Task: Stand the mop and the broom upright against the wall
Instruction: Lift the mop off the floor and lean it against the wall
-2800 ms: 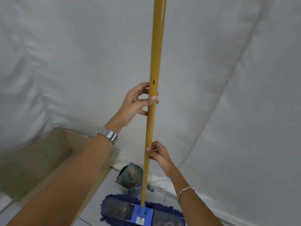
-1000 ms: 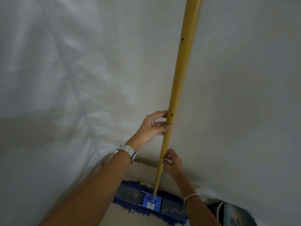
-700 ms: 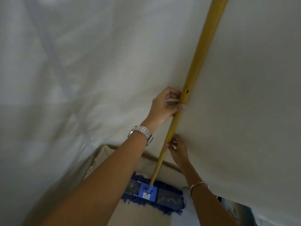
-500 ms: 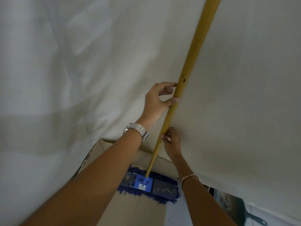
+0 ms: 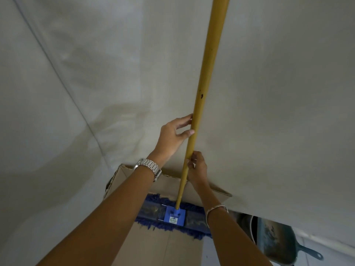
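my left hand and right hand pinch the mop handle, its blue head on a box, upright near the wall.

The mop bracket's small sticker is unreadable.

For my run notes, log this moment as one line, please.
step: standing mop against wall | left hand: on handle, upper | right hand: gripping handle, lower | mop head: on cardboard box | broom: not in view
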The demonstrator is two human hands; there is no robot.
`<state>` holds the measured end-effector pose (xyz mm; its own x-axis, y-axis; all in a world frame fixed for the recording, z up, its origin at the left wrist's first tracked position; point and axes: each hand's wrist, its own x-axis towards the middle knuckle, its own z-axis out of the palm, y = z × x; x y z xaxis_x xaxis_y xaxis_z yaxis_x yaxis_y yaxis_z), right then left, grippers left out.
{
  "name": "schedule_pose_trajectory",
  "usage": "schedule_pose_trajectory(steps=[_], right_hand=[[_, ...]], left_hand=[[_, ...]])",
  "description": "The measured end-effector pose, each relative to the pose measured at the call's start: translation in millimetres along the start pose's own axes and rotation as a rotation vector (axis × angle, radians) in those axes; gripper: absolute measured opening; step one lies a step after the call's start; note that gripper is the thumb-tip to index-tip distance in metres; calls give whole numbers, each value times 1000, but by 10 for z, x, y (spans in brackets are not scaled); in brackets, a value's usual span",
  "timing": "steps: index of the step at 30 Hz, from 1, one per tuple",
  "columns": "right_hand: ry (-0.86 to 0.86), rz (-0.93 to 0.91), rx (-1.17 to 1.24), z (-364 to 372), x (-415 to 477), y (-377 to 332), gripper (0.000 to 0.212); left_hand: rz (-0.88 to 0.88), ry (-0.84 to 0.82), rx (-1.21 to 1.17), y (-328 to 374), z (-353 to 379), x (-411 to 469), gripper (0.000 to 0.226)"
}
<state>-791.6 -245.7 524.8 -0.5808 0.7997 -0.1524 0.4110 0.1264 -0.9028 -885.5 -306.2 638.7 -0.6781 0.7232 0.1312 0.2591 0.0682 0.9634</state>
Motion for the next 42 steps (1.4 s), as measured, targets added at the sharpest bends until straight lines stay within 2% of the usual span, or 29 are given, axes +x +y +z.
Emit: schedule_pose_trajectory(steps=[4, 13, 21, 28, 35, 42], right_hand=[[7, -10, -2, -102, -33, 78, 21], [102, -52, -9, -365, 175, 312, 24], [52, 5, -61, -202, 385, 163, 28], [60, 44, -39, -127, 253, 193, 31], [65, 91, -50, -246, 39, 222, 32], [69, 51, -77, -429, -245, 175, 35]], left_hand=[[35, 43, -3, 15, 115, 6, 39], [28, 26, 4, 80, 639, 204, 39], [-59, 269, 15, -29, 561, 315, 25], [-60, 198, 192, -195, 375, 131, 38], [-63, 202, 335, -286, 247, -113, 56], [-98, 56, 513, -269, 26, -348, 62]])
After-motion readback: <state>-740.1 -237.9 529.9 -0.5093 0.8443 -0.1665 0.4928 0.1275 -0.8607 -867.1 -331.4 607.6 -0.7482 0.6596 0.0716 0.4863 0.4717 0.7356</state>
